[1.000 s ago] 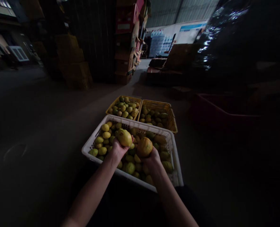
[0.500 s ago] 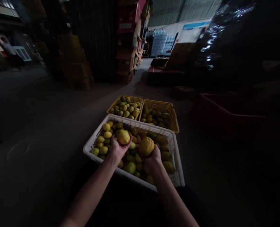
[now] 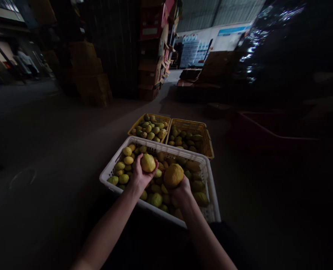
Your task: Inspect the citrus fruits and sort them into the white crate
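Dim overall; daylight from far doorway [image 3: 200,48] behind stacks. Fruit crates moderately lit, floor [image 3: 42,150] in deep shadow. Edges stretched, corners dark; glare on plastic wrap [image 3: 256,37].

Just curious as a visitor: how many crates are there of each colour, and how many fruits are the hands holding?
White crate: 1
Yellow crates: 2
Fruit in left hand: 1
Fruit in right hand: 1
Total: 3 crates, 2 held fruits

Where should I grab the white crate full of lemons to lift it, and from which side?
Probably by the top rim of the white crate at its two short ends, one hand coming in from each side. The long near wall is covered by the left hand and right hand, each holding a fruit.
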A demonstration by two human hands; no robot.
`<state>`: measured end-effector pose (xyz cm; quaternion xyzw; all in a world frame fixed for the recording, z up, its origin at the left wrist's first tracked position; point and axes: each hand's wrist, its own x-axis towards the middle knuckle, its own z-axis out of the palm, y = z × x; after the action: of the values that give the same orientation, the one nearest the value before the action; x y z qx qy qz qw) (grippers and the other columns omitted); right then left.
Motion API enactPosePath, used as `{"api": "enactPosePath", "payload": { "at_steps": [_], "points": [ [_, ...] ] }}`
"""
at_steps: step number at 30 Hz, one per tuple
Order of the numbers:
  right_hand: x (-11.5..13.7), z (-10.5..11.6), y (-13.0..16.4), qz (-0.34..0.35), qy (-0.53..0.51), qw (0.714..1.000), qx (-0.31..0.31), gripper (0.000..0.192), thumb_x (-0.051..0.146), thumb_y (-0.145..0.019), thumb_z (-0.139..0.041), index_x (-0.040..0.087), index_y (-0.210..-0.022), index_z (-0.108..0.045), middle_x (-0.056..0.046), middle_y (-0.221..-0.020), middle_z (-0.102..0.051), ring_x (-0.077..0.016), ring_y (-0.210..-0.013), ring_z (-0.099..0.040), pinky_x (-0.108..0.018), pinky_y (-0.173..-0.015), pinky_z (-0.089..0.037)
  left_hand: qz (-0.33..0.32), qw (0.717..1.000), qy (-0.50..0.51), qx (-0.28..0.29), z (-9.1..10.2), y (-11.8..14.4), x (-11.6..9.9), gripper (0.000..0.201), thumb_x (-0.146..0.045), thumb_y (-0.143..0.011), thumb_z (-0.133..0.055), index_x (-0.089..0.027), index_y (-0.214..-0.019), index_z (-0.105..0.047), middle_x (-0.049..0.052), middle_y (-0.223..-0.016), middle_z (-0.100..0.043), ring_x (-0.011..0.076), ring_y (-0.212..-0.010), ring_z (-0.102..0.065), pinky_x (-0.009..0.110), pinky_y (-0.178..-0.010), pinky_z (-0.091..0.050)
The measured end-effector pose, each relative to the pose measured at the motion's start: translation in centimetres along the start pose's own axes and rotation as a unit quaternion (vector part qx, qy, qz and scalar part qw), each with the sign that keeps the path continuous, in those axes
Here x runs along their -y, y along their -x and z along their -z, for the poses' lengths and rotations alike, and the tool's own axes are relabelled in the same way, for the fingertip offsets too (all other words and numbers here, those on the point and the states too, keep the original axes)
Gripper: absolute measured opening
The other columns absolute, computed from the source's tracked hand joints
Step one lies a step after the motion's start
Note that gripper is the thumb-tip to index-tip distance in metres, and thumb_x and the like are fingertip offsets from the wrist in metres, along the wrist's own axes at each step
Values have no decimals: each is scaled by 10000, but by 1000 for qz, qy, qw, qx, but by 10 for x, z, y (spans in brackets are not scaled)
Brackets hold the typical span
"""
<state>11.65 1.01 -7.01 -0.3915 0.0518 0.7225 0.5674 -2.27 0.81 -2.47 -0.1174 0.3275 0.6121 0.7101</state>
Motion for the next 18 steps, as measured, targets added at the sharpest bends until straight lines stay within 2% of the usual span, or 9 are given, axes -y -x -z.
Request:
{"api": "enactPosePath", "payload": {
  "at_steps": [3,8,11,14,18],
  "points": [
    [3,-10,11,-21,11,999,-47,266,277,-910,-377,210,-778,-597,-27,-577,-640,-195,-510,-617,-342,-556,-544,13,1000,-3,-3,1,1,-1,219,-364,-863,-596,-151,-908,-592,70,-803,-638,202,-716,-663,333,-582,-615],
    [4,-15,19,-18,11,997,-76,285,264,-916,-371,204,-765,-605,-26,-580,-643,-191,-507,-613,-325,-538,-526,27,1000,1,-9,3,3,-3,255,-394,-886,-533,-151,-930,-599,82,-825,-637,208,-729,-665,319,-582,-607],
    [3,-13,16,-24,18,996,-86,268,280,-905,-400,210,-749,-607,-18,-557,-631,-196,-495,-606,-332,-531,-521,9,1000,-11,-19,3,3,-3,238,-392,-877,-545,-174,-946,-611,64,-810,-634,210,-711,-661,327,-586,-595],
    [2,-8,9,-26,11,997,-73,267,270,-894,-407,215,-742,-620,-15,-554,-636,-194,-492,-612,-331,-527,-526,0,999,-23,-25,1,3,0,244,-402,-882,-538,-190,-969,-620,50,-772,-637,217,-674,-656,354,-597,-588],
    [2,1,1,-13,-8,1000,-16,291,228,-888,-383,214,-720,-620,-22,-550,-652,-200,-482,-629,-359,-546,-553,32,999,-5,-11,-4,4,5,305,-357,-942,-426,-164,-1055,-634,64,-728,-654,224,-655,-657,358,-625,-577]
  ]
}}
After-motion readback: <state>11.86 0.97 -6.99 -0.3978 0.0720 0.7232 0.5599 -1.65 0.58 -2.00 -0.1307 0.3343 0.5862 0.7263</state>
